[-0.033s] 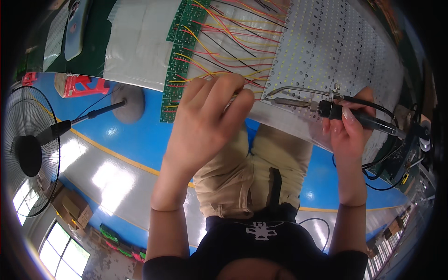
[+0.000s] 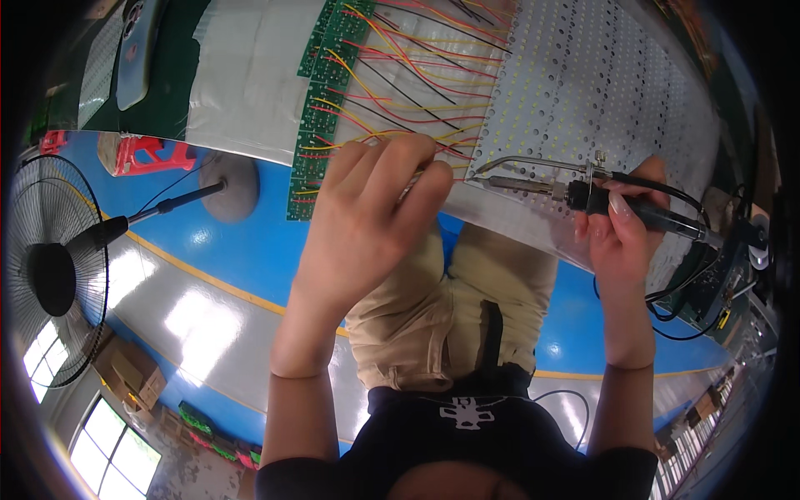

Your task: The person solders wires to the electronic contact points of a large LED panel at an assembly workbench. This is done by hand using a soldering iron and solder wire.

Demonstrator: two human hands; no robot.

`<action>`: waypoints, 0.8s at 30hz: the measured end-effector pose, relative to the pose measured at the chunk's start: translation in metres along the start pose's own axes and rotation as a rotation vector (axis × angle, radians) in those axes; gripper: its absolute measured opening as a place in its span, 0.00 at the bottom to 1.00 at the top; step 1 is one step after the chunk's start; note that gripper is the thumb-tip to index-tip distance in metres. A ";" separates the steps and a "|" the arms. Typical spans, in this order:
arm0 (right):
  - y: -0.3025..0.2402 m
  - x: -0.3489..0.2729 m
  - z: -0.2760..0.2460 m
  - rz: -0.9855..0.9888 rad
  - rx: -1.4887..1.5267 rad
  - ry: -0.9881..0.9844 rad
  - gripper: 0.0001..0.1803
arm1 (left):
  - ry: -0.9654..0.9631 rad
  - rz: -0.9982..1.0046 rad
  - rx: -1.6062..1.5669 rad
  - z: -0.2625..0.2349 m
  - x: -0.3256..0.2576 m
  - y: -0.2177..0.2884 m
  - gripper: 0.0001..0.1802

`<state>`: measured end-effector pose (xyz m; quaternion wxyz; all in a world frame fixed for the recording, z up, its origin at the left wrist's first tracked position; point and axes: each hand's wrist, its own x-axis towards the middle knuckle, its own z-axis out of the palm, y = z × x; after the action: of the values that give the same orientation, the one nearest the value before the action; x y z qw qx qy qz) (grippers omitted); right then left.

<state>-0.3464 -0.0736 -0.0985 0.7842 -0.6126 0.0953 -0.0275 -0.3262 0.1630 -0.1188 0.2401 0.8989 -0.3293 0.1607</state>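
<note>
My right hand (image 2: 621, 221) grips a soldering iron (image 2: 658, 215) with a black handle. A thin curved metal tube (image 2: 533, 160) is clamped along it, and its end meets the iron's tip near the lower left corner of a white perforated panel (image 2: 575, 92) with rows of small dots. My left hand (image 2: 367, 200) is closed in a pinch just left of the tip. A short piece of thin red wire (image 2: 460, 179) shows between its fingertips and the tip; the fingers hide the rest. Red, yellow and black wires (image 2: 417, 71) run from green circuit boards (image 2: 321, 108) toward the panel.
Translucent sheeting (image 2: 242, 75) covers the table left of the boards, and a phone (image 2: 136, 62) lies at the far left. Beyond the near edge stand a red plastic stool (image 2: 154, 156) and a black fan (image 2: 54, 267). Black cable (image 2: 671, 312) hangs at the right.
</note>
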 end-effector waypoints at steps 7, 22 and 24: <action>0.000 0.000 -0.003 0.004 0.015 -0.052 0.08 | 0.045 -0.030 -0.014 0.002 0.001 0.000 0.15; 0.004 0.005 -0.009 -0.039 0.096 -0.112 0.08 | 0.059 -0.044 -0.006 -0.001 0.003 0.001 0.13; 0.004 0.007 -0.011 -0.049 0.195 -0.108 0.09 | 0.075 -0.049 -0.019 -0.002 0.004 0.002 0.13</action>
<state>-0.3417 -0.0840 -0.1054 0.8432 -0.5360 0.0348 -0.0231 -0.3246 0.1606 -0.1142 0.2647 0.8977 -0.2996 0.1852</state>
